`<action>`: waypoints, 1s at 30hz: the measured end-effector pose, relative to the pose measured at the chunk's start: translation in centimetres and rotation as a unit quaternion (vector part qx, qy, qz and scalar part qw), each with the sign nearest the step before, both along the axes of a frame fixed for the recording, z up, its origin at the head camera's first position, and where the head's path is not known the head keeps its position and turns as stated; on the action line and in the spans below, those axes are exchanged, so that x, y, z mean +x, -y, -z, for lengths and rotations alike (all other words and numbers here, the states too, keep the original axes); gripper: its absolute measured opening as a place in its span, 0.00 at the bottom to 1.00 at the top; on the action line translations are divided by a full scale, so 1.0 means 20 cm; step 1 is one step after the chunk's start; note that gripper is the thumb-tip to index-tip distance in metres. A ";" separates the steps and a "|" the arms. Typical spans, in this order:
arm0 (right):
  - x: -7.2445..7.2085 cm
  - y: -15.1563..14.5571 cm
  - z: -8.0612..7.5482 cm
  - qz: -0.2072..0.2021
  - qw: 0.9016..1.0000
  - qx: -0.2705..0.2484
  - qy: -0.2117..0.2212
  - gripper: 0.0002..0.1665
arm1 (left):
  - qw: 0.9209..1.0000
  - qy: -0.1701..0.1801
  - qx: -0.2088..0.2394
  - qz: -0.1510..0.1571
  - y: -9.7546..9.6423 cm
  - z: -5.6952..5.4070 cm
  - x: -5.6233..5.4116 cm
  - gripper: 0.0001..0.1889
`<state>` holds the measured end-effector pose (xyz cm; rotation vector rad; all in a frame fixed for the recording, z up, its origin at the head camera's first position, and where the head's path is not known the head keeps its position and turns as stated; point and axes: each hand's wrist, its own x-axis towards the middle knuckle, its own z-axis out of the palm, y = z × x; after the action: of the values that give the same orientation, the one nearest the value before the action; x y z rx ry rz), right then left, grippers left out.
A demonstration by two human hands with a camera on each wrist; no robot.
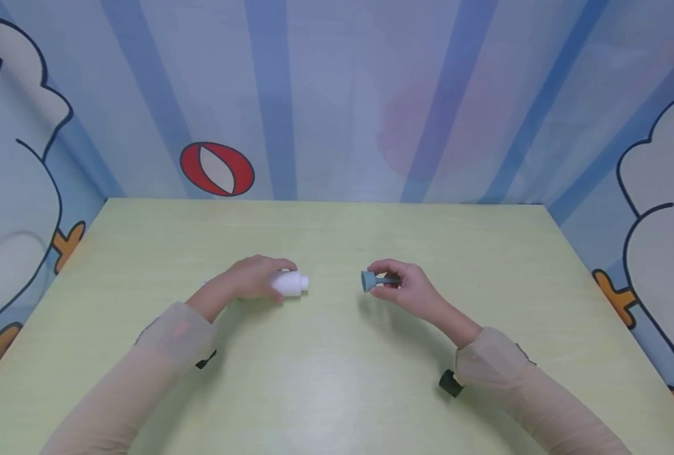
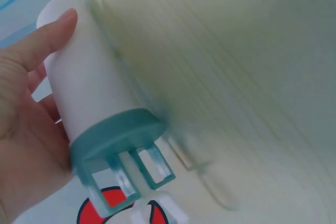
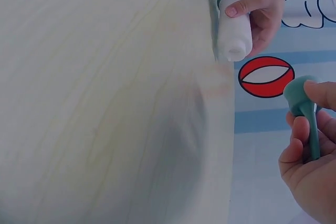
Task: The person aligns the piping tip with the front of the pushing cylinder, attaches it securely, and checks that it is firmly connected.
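Over the tabletop point(image 1: 337, 392), our left hand point(image 1: 254, 278) grips the bottle point(image 1: 288, 284) round its probably light, stiff, smooth barrel point(image 2: 97, 82), and our right hand point(image 1: 416, 294) pinches the cup point(image 1: 369, 281) near its stem point(image 3: 314, 137), likely our surest hold.

White cylindrical teal-ended bottle point(image 1: 289, 284): sideways in left hand point(image 1: 254, 277)
Teal cup-headed stick point(image 1: 372, 280): pinched by right hand point(image 1: 413, 292), cup facing bottle

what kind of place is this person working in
Perhaps a small booth set up for tabletop work, though that's a guess: a pale table stands against a striped blue backdrop, with large cartoon shapes on either side.
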<state>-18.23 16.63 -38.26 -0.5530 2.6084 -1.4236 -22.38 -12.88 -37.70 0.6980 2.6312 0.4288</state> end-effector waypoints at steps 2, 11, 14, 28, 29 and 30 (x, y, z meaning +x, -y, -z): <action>0.00 0.01 0.00 0.001 1.000 0.002 -0.002 0.19 | 1.000 -0.005 0.009 0.007 -0.01 -0.01 0.01 0.29; -0.02 0.06 0.01 -0.019 1.000 0.003 0.001 0.21 | 0.998 -0.043 0.021 0.048 -0.10 -0.10 0.07 0.28; -0.03 0.08 0.02 -0.023 1.000 0.005 0.006 0.21 | 0.998 -0.044 0.026 0.049 -0.12 -0.12 0.09 0.28; -0.01 0.14 0.01 -0.026 0.999 -0.005 0.022 0.19 | 0.996 -0.054 0.034 0.062 -0.20 -0.14 0.11 0.28; -0.01 0.15 0.01 -0.026 0.999 -0.005 0.022 0.19 | 0.996 -0.053 0.036 0.062 -0.20 -0.14 0.11 0.28; 0.00 0.15 0.01 -0.025 0.999 -0.005 0.022 0.19 | 0.996 -0.052 0.037 0.062 -0.20 -0.14 0.11 0.28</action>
<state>-18.31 13.66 -38.45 -0.5754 2.5366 -1.4183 -20.15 -8.80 -34.89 0.9244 2.6612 0.4678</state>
